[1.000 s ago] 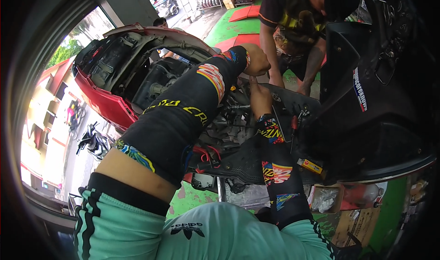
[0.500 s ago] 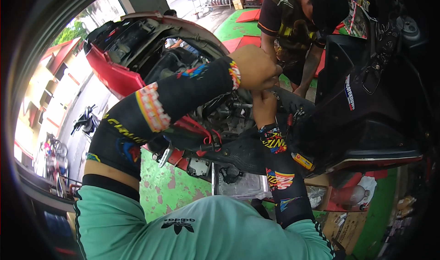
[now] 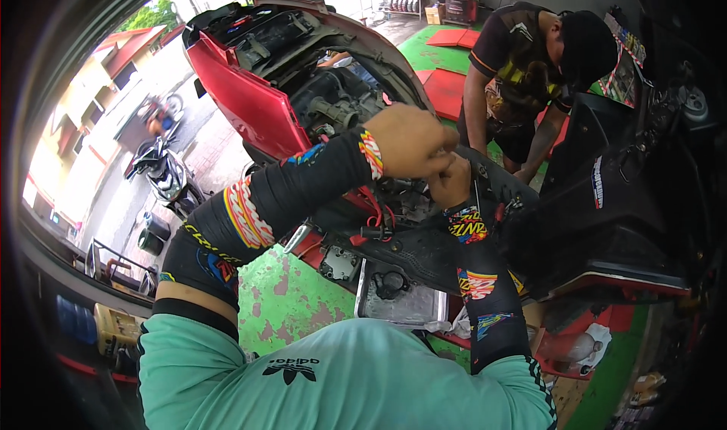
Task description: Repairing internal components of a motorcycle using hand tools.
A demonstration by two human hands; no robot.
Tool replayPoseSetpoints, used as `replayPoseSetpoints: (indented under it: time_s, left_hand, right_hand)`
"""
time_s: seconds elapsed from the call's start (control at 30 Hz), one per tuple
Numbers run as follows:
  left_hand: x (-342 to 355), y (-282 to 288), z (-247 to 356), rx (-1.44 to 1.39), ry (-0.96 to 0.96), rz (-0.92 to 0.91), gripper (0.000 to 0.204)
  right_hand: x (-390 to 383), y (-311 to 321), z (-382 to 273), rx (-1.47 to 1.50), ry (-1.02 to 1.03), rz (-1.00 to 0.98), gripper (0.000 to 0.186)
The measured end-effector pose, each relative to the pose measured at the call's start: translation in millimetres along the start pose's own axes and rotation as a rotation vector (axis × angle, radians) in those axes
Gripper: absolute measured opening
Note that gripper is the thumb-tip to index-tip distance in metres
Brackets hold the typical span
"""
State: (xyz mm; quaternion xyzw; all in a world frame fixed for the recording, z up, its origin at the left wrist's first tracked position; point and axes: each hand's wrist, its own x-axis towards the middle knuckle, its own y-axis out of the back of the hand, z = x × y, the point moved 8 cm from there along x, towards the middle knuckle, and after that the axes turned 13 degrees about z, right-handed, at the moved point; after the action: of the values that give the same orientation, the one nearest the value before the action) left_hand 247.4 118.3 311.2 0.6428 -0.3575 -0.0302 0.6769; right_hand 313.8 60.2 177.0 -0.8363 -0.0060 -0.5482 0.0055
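Observation:
Over the opened middle of a red and black scooter [image 3: 246,96], my two hands meet with fingers curled in. My left hand [image 3: 415,142] reaches across from the left, its back toward me, fingertips pinched beside the other hand. My right hand [image 3: 452,185] comes up from below, closed, thumb and fingers together. Whatever lies between the fingertips is too small or hidden to make out. Beneath the hands are the exposed engine parts and red hoses [image 3: 372,206]. Black printed sleeves cover both my forearms.
Across the scooter, a co-worker [image 3: 522,70] in a dark shirt bends forward, arms down. The black seat section [image 3: 583,225] stands at right. Below, a metal tray [image 3: 424,309] holds a black round part [image 3: 391,282]. A metal cover [image 3: 338,263] lies beside it. Another scooter [image 3: 168,176] stands outside.
My view has shifted, so the scooter and co-worker appear farther right and lower. My left hand has moved left relative to my right hand; both stay closed and close together.

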Motion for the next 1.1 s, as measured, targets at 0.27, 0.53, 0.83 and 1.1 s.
replayPoseSetpoints:
  time_s: [0.27, 0.53, 0.83, 1.1]
  left_hand:
    - [1.4, 6.8, -11.4, -0.123, -0.005, 0.501, 0.029]
    - [52.9, -22.5, -32.8, 0.053, 0.278, 0.399, 0.032]
    - [113.5, -67.3, -80.0, 0.026, 0.302, 0.27, 0.037]
    - [157.0, -136.0, -105.6, -0.048, 0.229, -0.027, 0.04]
  right_hand:
    - [-12.6, -3.5, 33.0, -0.019, -0.381, 0.053, 0.046]
    - [-9.7, 5.6, 31.2, -0.023, -0.537, 0.122, 0.052]
    - [-12.8, 5.3, 58.6, -0.123, -0.847, 0.175, 0.062]
    - [-37.0, 0.1, 87.5, -0.038, -1.069, 0.228, 0.057]
